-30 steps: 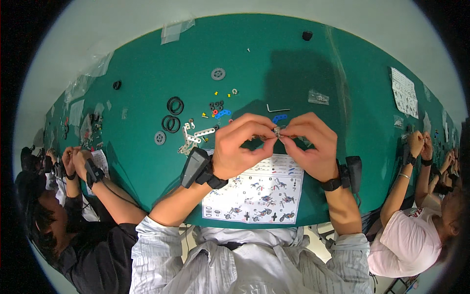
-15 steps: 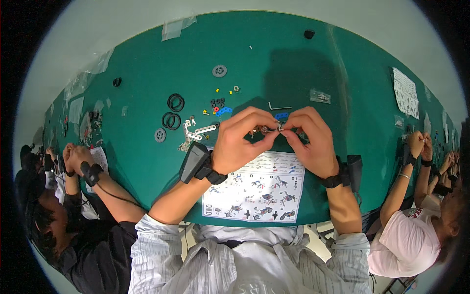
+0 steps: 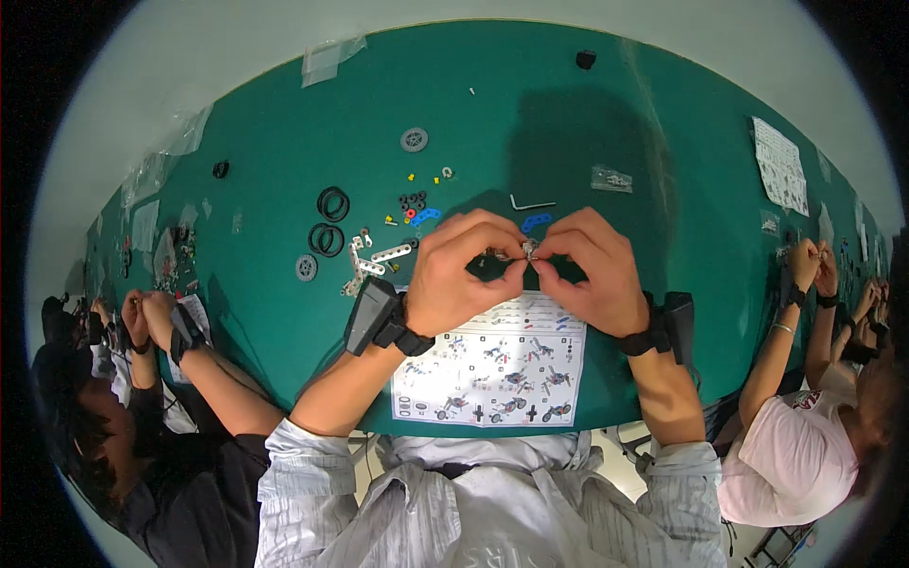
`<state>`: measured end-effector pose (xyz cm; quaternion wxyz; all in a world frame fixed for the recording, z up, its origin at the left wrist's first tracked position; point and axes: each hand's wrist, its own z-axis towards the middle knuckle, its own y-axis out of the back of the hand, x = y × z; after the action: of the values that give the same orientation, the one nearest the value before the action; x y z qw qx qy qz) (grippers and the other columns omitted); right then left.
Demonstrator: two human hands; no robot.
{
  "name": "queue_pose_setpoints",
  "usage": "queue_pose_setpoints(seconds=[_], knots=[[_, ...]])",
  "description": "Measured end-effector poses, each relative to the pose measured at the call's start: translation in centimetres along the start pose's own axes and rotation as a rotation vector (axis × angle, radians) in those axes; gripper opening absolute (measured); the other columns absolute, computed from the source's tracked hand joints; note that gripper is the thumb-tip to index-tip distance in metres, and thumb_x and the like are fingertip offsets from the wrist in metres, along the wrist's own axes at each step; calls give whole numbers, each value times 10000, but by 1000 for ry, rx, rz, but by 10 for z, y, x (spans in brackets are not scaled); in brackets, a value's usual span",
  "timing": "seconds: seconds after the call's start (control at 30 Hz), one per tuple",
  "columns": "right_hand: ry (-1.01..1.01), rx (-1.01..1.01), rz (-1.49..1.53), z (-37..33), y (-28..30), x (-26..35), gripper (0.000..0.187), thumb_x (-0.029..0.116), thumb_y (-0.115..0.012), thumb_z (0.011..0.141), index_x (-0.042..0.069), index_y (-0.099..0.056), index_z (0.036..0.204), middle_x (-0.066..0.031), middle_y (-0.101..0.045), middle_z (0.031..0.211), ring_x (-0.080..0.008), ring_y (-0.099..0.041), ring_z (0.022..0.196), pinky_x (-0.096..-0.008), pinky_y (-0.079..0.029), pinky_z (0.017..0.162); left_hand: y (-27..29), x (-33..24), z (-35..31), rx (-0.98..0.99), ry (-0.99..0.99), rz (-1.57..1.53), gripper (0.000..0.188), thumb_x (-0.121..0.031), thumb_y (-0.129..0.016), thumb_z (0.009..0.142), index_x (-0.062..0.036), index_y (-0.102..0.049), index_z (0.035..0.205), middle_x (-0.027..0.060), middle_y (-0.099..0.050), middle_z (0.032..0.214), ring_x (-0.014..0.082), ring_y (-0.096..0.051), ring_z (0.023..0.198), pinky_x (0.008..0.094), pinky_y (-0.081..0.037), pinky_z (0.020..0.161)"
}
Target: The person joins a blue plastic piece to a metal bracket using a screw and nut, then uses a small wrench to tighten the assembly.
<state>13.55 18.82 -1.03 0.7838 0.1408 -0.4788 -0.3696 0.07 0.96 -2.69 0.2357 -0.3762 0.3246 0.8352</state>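
Note:
Over the top edge of a printed instruction sheet [image 3: 488, 379], my left hand [image 3: 467, 270] and my right hand [image 3: 592, 275] meet fingertip to fingertip. Both pinch a small silvery metal assembly [image 3: 530, 250], whose parts are mostly covered by the fingers. Just beyond the fingertips lie a blue perforated strip [image 3: 536, 222] and an L-shaped hex key [image 3: 532, 203]. To the left of my left hand are white perforated strips [image 3: 390, 253], another blue strip [image 3: 425, 217], small black rings [image 3: 413, 201] and a red ring [image 3: 410, 214].
Black rubber tyres [image 3: 332, 204] and grey spoked wheels [image 3: 414, 140] lie on the green table [image 3: 454, 76] at left and far middle. A small clear bag [image 3: 612, 180] of parts sits at right. People work at both sides, a hand [image 3: 156, 317] at left and another [image 3: 805, 265] at right.
My fingertips have drawn slightly left and closer around the metal assembly. The view has shifted a little. The left neighbour's hands have moved slightly.

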Motion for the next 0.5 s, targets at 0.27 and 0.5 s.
queue_pose_setpoints(seconds=[0.27,0.5], knots=[[-20,-47,23,0,-6,7,245,-25,-833,746,65,-726,947,-98,-681,1004,-296,-679,913,-392,-554,732,6,1,-1,4,-15,45,271,2,-858,691,-73,-720,912,66,-765,995,258,-721,860,354,-535,759],[-98,-29,119,-2,-5,5,243,-26,-832,771,65,-734,974,-111,-662,1074,-287,-675,920,-367,-550,743,7,0,0,16,40,-3,247,17,-859,705,-59,-731,902,81,-764,990,261,-734,884,345,-564,771]])
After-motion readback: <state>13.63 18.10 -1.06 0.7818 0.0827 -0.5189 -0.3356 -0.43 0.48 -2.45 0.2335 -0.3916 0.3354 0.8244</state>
